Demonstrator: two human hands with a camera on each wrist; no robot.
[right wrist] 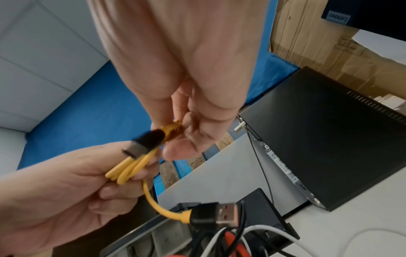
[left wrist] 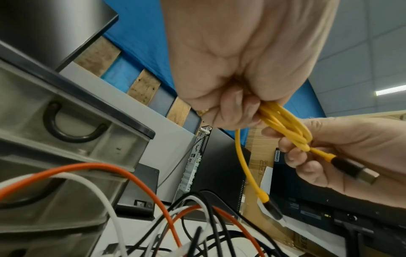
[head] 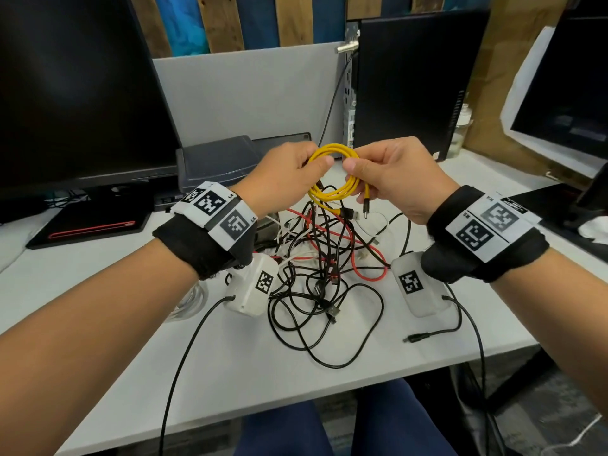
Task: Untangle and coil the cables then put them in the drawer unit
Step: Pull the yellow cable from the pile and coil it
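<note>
Both hands, left hand (head: 289, 172) and right hand (head: 394, 179), pinch the coiled yellow USB cable (head: 332, 179). Remaining cable tangle (head: 322, 258) lies on the bench (head: 98, 274). Nothing visibly stowed in the drawer unit (left wrist: 66, 139).

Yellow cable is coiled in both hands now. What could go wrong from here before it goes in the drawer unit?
1. The yellow cable coil is held only by the left hand and right hand; nothing ties it, so it may spring open.
2. Its USB plug dangles just above the tangled cables and could snag a loop.
3. The drawer unit looks closed, so one hand must let go.
</note>
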